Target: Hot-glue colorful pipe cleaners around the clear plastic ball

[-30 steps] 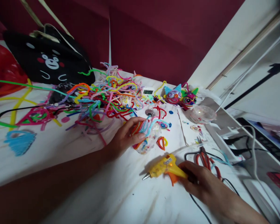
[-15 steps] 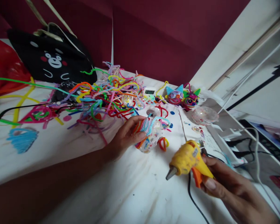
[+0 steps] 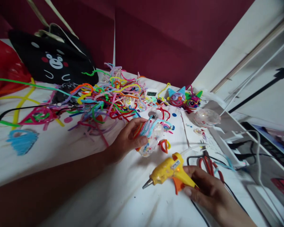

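Observation:
My left hand (image 3: 130, 135) grips a clear plastic ball (image 3: 153, 138) partly covered with pipe cleaners in blue, pink, white and orange. Part of the ball is hidden behind my fingers. In my right hand (image 3: 205, 189) is a yellow hot glue gun (image 3: 171, 170) with an orange trigger, held by its handle. Its metal nozzle points left and down, below the ball and apart from it. A small red and yellow pipe cleaner loop (image 3: 164, 146) lies just right of the ball.
A heap of pipe cleaners (image 3: 115, 91) spreads across the back of the table. Behind it stands a black bag (image 3: 52, 60). Two decorated figures (image 3: 177, 97), a clear bowl-shaped piece (image 3: 207, 117) and red-handled pliers (image 3: 210, 165) are on the right. A black cord trails below the gun.
My right hand has brought the glue gun left and slightly down, nearer the ball, uncovering the red-handled pliers. My left hand keeps its hold, with the ball turned slightly.

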`<action>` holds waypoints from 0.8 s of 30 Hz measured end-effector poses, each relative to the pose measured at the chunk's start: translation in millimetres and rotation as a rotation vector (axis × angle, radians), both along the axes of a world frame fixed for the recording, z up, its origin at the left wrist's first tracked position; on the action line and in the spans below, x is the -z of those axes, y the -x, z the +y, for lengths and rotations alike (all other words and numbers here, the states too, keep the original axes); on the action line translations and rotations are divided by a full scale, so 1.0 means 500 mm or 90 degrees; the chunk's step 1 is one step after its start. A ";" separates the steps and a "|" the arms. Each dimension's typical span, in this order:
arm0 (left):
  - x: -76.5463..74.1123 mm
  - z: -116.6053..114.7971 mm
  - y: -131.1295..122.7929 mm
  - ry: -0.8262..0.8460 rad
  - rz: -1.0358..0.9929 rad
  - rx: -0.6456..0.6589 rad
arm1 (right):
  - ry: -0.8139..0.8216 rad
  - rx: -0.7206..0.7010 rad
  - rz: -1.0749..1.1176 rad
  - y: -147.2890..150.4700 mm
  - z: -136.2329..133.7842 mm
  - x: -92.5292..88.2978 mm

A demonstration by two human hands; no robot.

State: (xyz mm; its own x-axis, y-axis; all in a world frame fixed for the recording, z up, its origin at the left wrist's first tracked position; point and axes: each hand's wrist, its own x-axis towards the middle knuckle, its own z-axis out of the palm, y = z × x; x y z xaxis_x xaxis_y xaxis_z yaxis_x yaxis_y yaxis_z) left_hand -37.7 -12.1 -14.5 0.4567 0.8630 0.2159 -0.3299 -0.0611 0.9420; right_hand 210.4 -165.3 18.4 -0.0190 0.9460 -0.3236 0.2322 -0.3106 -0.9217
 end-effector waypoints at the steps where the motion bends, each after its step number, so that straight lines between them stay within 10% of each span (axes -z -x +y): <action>1: 0.000 0.000 0.001 -0.005 0.009 0.000 | 0.004 -0.019 0.010 0.004 -0.001 0.010; 7: 0.001 0.003 0.008 -0.089 0.075 0.005 | -0.026 -0.024 -0.022 0.014 -0.003 0.052; 13: -0.004 -0.006 0.016 -0.177 0.135 0.040 | -0.050 -0.162 -0.303 0.009 0.012 0.010; 24: -0.016 -0.027 0.011 -0.285 0.082 0.102 | -0.500 -0.158 -0.274 0.028 0.103 -0.058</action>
